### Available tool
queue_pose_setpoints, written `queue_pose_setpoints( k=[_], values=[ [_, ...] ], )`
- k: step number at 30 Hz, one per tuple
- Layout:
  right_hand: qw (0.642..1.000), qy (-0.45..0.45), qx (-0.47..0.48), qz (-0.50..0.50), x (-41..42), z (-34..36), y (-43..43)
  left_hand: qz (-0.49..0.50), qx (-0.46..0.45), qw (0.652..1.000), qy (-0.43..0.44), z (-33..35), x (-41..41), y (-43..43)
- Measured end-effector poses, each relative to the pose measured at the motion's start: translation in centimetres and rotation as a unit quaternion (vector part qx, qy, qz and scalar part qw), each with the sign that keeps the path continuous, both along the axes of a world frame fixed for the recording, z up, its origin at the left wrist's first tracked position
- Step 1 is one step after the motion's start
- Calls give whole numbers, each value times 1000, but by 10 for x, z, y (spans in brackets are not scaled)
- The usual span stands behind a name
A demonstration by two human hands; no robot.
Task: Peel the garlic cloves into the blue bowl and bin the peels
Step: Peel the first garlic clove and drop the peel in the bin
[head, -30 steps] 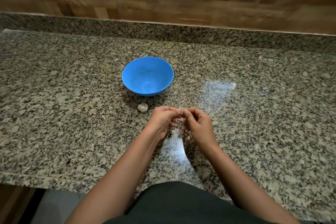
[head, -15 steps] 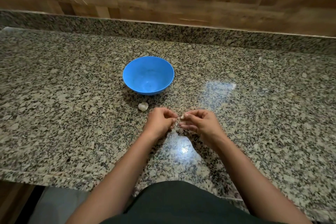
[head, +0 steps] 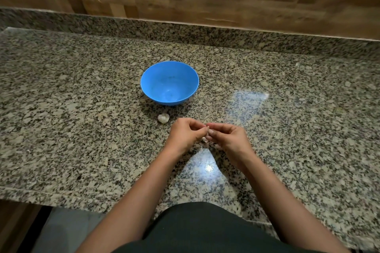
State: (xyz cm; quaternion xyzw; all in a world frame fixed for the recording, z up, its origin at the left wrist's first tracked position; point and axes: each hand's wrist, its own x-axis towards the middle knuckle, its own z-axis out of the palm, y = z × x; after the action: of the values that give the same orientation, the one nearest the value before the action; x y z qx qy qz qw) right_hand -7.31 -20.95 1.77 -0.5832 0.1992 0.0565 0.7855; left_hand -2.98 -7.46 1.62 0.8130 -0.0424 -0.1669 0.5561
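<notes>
A blue bowl (head: 169, 83) stands on the granite counter with nothing visible inside it. Just in front of it lies a piece of white garlic (head: 163, 118). Below that, my left hand (head: 185, 134) and my right hand (head: 228, 137) meet fingertip to fingertip. Between them they pinch a small garlic clove (head: 205, 139), of which only a pale sliver shows under the fingers.
The speckled granite counter (head: 82, 129) runs wide to both sides, with a raised granite upstand and a wooden wall behind. Its front edge lies close to my body. Bright light reflections sit on the stone beside my wrists.
My hands have shifted slightly and stay joined on the clove, the fingers working at it. The bowl and the loose garlic have not moved.
</notes>
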Motion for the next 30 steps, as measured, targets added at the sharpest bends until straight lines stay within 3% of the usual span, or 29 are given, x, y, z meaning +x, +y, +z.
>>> queue_pose_setpoints(
  k=[7,20,23,27,30],
  values=[
    [999,-13,-29,-6,-2,4,3,12,-8,1000,-7,0,0,-2],
    [993,47,110,-25,2,9,-1,31,-10,999,8,-1,-3,-2],
    [986,61,150,-28,2,6,-5,30,44,998,-14,1,-2,0],
    [990,61,128,-22,0,3,-9,1,143,988,-57,0,-4,2],
    [994,54,92,-21,-1,2,-9,-11,125,991,-46,2,-5,1]
  ],
)
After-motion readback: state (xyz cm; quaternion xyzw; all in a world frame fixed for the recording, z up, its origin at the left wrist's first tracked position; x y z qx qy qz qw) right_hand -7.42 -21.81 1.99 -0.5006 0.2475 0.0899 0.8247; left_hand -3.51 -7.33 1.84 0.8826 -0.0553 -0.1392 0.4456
